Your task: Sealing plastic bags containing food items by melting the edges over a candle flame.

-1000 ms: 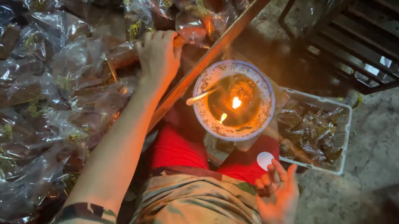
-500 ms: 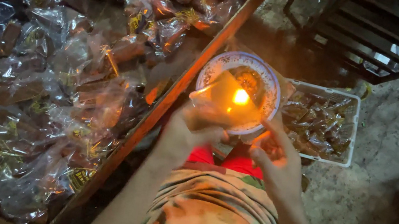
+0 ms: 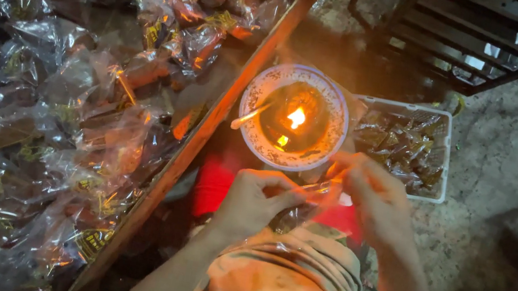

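My left hand and my right hand meet just below a round bowl with a small burning flame in it. Between their fingertips they pinch a small clear plastic packet, stretched between the two hands close to the bowl's near rim. A thin stick leans on the bowl's left edge. The bowl rests on something red in front of my lap.
A big heap of clear wrapped packets fills the left side, bounded by a slanting wooden edge. A white rectangular basket with wrapped pieces sits right of the bowl. A dark metal frame stands on the concrete floor beyond.
My left hand came back from the heap on the left and joined the right hand by the bowl. Both hands now hold a packet lower, below the flame.
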